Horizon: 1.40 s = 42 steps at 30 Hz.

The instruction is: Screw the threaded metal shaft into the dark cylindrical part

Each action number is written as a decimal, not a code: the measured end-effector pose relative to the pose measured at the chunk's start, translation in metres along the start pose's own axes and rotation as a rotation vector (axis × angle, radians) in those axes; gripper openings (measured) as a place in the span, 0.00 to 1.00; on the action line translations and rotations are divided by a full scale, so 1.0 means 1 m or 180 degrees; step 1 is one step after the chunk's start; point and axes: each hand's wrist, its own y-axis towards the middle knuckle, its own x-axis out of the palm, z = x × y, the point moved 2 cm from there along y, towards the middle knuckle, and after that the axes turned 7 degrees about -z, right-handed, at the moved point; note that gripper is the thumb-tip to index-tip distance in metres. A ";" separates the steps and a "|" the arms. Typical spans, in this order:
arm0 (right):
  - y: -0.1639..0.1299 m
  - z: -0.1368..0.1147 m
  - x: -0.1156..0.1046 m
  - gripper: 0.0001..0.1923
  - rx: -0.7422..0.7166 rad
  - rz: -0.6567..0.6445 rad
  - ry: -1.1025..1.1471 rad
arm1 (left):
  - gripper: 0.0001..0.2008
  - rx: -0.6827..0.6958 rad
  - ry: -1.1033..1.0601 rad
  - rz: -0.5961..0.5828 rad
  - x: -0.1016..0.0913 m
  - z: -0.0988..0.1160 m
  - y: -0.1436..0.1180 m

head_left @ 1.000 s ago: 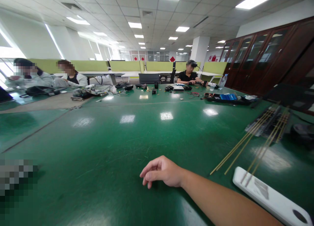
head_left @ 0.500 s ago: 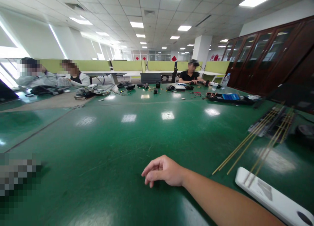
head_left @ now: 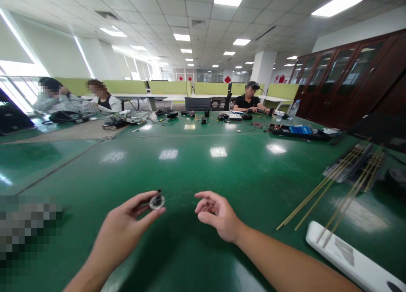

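Note:
Between the thumb and fingertips of my left hand (head_left: 127,222) is a small round piece with a black stem (head_left: 157,199). Its disc has a pale rim, and the stem points up; its exact kind cannot be made out. To the right of it, my right hand (head_left: 218,216) hovers over the green table (head_left: 177,173) with loosely curled fingers. The thumb stands apart from the fingers, and nothing shows in that hand. A gap separates the two hands.
Thin yellowish sticks (head_left: 317,188) lie at the right, near a long white device (head_left: 352,254). A blurred-out object (head_left: 28,224) sits at the left edge. Farther back are a black tray with blue packs (head_left: 300,130), a bottle (head_left: 294,108), small parts and three seated people.
My left hand has come into view from the lower left with the small round piece. My right hand has shifted slightly right and up. The view has tilted slightly.

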 end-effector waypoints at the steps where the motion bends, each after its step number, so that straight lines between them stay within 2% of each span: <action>1: 0.000 0.000 -0.003 0.25 -0.0085 0.0246 -0.0311 | 0.24 0.0012 -0.0069 -0.0256 0.015 0.004 0.012; 4: 0.002 0.005 -0.010 0.28 -0.0012 0.0827 -0.1017 | 0.18 0.0476 0.0178 -0.0639 0.057 0.014 0.036; 6: 0.004 0.011 -0.012 0.34 0.0078 0.0882 -0.1275 | 0.16 0.0744 0.0454 -0.0695 0.073 0.011 0.040; 8: 0.004 0.013 -0.011 0.37 0.0087 0.0804 -0.1494 | 0.16 0.0896 0.0612 -0.0772 0.080 0.000 0.037; 11: 0.004 0.011 -0.008 0.36 0.0070 0.0684 -0.1743 | 0.19 0.1004 0.0641 -0.0896 0.082 -0.017 0.031; 14: 0.004 0.006 -0.007 0.30 0.0115 0.0597 -0.1832 | 0.21 0.1055 0.0587 -0.0746 0.079 -0.025 0.028; 17: 0.005 0.001 -0.006 0.26 0.0107 0.0517 -0.1862 | 0.19 0.1203 0.0501 -0.0679 0.079 -0.022 0.027; 21: 0.006 -0.004 -0.004 0.25 0.0054 0.0502 -0.1863 | 0.14 0.1337 0.0349 -0.0871 0.084 -0.016 0.024; 28: 0.005 -0.004 -0.002 0.09 0.0193 0.0401 -0.1799 | 0.14 0.1297 0.0232 -0.0909 0.087 -0.016 0.022; 42: 0.005 -0.001 -0.003 0.03 0.0317 0.0295 -0.1898 | 0.18 0.1237 0.0231 -0.1053 0.088 -0.015 0.017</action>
